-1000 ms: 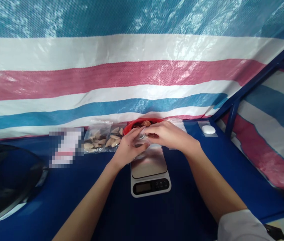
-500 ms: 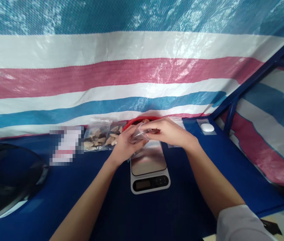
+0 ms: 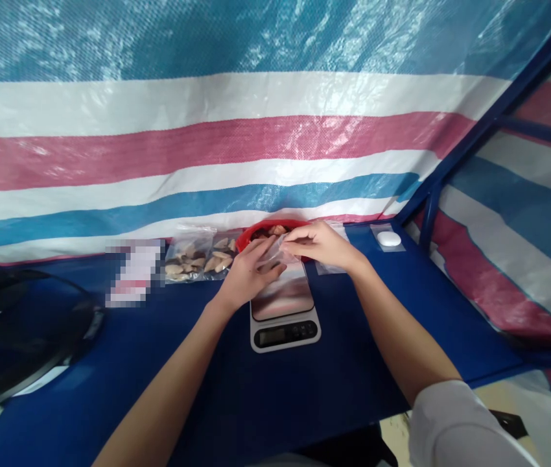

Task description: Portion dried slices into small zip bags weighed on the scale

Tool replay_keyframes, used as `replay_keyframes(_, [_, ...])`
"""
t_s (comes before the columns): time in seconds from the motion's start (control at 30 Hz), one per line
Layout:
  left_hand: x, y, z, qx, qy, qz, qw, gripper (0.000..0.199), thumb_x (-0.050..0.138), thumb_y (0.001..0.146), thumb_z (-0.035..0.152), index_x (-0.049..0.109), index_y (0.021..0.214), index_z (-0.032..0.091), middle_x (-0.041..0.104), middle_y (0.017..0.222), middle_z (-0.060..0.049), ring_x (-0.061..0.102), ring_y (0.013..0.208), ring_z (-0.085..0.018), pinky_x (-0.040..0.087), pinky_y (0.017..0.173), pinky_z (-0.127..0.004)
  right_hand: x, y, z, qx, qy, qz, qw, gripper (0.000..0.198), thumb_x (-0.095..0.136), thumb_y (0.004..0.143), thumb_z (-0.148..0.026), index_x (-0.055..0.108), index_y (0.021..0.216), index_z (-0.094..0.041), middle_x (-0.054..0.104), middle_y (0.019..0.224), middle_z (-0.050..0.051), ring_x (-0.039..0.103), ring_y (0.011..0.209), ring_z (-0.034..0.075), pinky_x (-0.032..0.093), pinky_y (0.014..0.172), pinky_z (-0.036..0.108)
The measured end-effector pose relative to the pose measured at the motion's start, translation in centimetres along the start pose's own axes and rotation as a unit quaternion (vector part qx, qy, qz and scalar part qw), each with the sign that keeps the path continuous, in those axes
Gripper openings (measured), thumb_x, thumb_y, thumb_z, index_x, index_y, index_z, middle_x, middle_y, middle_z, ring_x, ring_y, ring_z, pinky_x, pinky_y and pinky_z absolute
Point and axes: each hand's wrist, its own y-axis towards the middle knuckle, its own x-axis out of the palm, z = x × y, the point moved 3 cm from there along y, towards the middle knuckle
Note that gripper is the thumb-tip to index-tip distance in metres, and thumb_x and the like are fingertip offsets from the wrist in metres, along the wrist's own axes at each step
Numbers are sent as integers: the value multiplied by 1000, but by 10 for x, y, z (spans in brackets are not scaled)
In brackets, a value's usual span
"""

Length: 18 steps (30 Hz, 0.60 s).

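Over the far end of a kitchen scale point(image 3: 282, 301), both my hands are on a small clear plastic bag point(image 3: 274, 251). My left hand point(image 3: 249, 274) holds the bag from the left, thumb and fingers at its sides. On the other side, my right hand point(image 3: 323, 246) pinches the bag's edge between thumb and fingertips. Behind them stands a red bowl point(image 3: 249, 235) with brownish pieces point(image 3: 278, 229) in it, partly covered by my hands. Whether anything is inside the held bag, I cannot tell.
Left of the bowl lie clear bags of tan, chip-like pieces point(image 3: 188, 261). A blurred-out paper point(image 3: 134, 272) and a large black round object point(image 3: 23, 337) are farther left. Flat clear bags point(image 3: 331, 267) lie right of the bowl, and a white oval object point(image 3: 389, 239) is at the back right.
The camera view has shifted a little. My left fingers have straightened along the bag, and my right fingertips now pinch its edge. More of the bowl's contents shows.
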Motion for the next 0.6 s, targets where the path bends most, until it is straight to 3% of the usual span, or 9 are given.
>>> replay_keyframes(0.33, [1,-39,-11,-3,101,-14,995,55,62,94,48,61,139,18,59,145,-17,56,135,-31,42,117,-50,4,-52,49,142,165,92,972,39,79,74,-54,78,87,-18,74,79,3,68,68,16,60,63,29])
replay_keyframes(0.47, [1,-50,-16,-2,120,-27,992,53,59,95,46,61,140,18,59,145,-16,56,136,-31,41,119,-50,7,-65,60,165,182,122,962,42,81,71,-56,78,85,-17,73,79,2,70,71,16,63,66,30])
replay_keyframes(0.6, [2,-54,-19,7,121,-34,992,51,57,96,45,62,138,17,60,144,-17,56,135,-31,42,118,-50,8,-71,67,169,165,102,966,44,79,74,-58,77,87,-16,72,76,3,69,70,15,63,65,28])
